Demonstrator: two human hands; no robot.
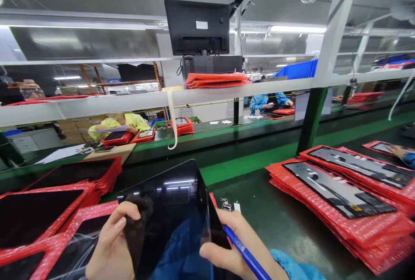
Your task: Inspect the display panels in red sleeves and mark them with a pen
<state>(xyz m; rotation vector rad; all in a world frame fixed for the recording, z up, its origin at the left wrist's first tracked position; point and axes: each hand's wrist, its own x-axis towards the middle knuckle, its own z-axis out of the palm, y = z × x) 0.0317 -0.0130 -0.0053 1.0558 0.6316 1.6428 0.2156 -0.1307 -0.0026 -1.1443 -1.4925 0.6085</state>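
Note:
A glossy black tablet screen panel (171,223) is held up in front of me, tilted, with ceiling lights reflected in it. My left hand (113,241) grips its left edge, fingers curled over the front. On the right edge, my right hand (240,245) holds the panel with the thumb on its face. A blue pen (244,252) is also tucked in that right hand. At my left, dark screen panels (39,215) lie on stacks of red bubble-wrap bags. To the right, a panel with a grey back (333,187) rests on a pile of red bubble-wrap bags (350,232).
The dark green bench (292,228) runs to a ledge and white rail (129,104). Red bags (217,80) lie by a monitor (197,27). A yellow-sleeved person (134,122) and a blue-sleeved person (259,103) work opposite. Another person's hand (397,150) is at far right.

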